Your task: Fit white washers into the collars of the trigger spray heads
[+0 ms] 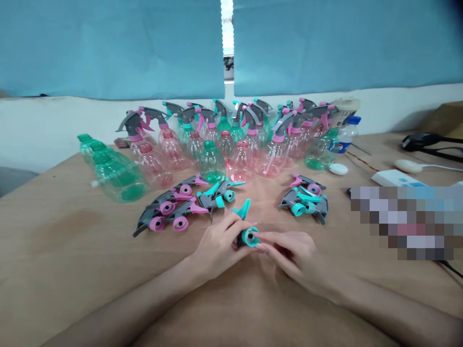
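Note:
My left hand (pixel 222 243) is closed around a grey-and-teal spray trigger head (pixel 250 236), its round collar opening turned toward me. The thumb and forefinger of my right hand (pixel 289 250) pinch the right edge of that collar. Left of my hands lie several loose trigger heads with pink collars (pixel 167 207). Just beyond them are grey heads with teal collars (pixel 229 195). A smaller group of trigger heads (pixel 297 208) lies to the right. Past these stand a green spray bottle (pixel 212 164) and a pink one (pixel 242 164), both without heads.
Several bottles with heads fitted (pixel 277 149) stand in rows against the wall. Green bottles (pixel 117 173) stand at the left. On the right are a Pepsi bottle (pixel 345 137), a white oval object (pixel 338 169), a white box (pixel 396 178), cables and a blurred patch.

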Demonstrator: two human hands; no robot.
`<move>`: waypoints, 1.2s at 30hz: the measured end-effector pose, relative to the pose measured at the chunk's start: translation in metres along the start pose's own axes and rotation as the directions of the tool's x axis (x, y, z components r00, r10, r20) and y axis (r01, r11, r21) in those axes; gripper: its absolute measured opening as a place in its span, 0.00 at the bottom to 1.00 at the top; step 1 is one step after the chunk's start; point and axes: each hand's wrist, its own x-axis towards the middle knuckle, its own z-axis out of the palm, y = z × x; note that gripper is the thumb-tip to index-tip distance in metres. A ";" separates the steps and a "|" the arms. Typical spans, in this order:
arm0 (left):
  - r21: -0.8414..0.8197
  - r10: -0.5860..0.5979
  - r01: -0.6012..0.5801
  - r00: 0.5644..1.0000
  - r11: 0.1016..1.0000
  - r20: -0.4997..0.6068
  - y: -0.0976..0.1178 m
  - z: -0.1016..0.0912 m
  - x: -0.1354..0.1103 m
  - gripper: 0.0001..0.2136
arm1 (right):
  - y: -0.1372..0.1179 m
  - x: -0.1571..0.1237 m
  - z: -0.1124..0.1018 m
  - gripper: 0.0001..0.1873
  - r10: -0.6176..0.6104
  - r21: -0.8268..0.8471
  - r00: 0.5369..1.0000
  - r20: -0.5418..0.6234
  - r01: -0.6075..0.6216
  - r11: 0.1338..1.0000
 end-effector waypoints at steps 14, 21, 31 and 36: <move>0.233 0.033 -0.006 0.993 0.972 -0.109 0.000 0.001 -0.003 0.06 | -0.015 0.001 0.001 0.30 0.410 0.398 0.810 0.419 -0.570 0.719; 0.257 0.012 0.020 0.993 0.966 -0.121 0.000 0.003 -0.004 0.06 | -0.016 0.004 -0.006 0.38 0.405 0.558 0.695 0.593 -0.718 0.416; 0.084 -0.080 0.088 0.992 0.993 -0.100 -0.005 0.003 -0.003 0.05 | -0.003 0.000 0.001 0.37 0.222 0.696 0.718 0.659 -0.695 0.183; 0.063 -0.057 0.062 0.995 0.996 -0.078 -0.006 0.004 -0.004 0.07 | -0.003 -0.002 0.005 0.36 0.239 0.706 0.734 0.636 -0.678 0.204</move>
